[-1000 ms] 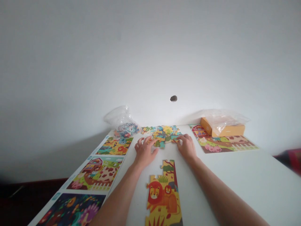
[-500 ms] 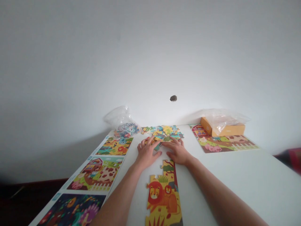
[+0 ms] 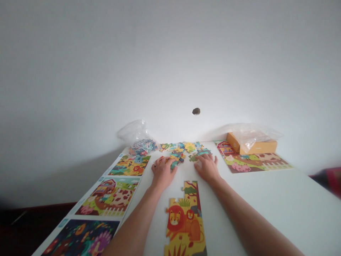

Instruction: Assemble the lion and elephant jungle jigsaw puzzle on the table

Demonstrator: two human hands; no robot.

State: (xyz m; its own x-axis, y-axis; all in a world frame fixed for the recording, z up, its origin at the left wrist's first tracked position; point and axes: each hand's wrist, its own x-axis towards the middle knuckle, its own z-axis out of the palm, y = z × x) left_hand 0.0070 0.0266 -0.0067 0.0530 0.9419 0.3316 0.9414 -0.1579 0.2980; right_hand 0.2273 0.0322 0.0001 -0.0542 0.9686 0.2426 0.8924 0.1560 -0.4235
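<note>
My left hand point(image 3: 163, 172) lies palm down on loose jigsaw pieces point(image 3: 177, 154) at the far end of the table, its fingers slightly curled over them. To its right, my right hand point(image 3: 208, 168) rests on green and teal pieces point(image 3: 200, 153) with the fingers spread. Neither hand grips anything that I can see; pieces under the fingers are partly hidden. Between my forearms is a joined strip of jigsaw puzzle point(image 3: 183, 224) showing two lions. A few more loose pieces point(image 3: 190, 147) are heaped behind the hands.
Along the left edge lies a sheet of printed pictures point(image 3: 108, 197). A clear plastic bag of pieces point(image 3: 142, 142) stands at the back left. At the back right, an orange box point(image 3: 258, 147) with plastic over it sits on a farm picture point(image 3: 255, 163). The white wall point(image 3: 170, 71) rises behind.
My hands have moved apart, the left a little left and the right to the right. Loose pieces between them have spread, leaving a gap. The lion strip has stayed put.
</note>
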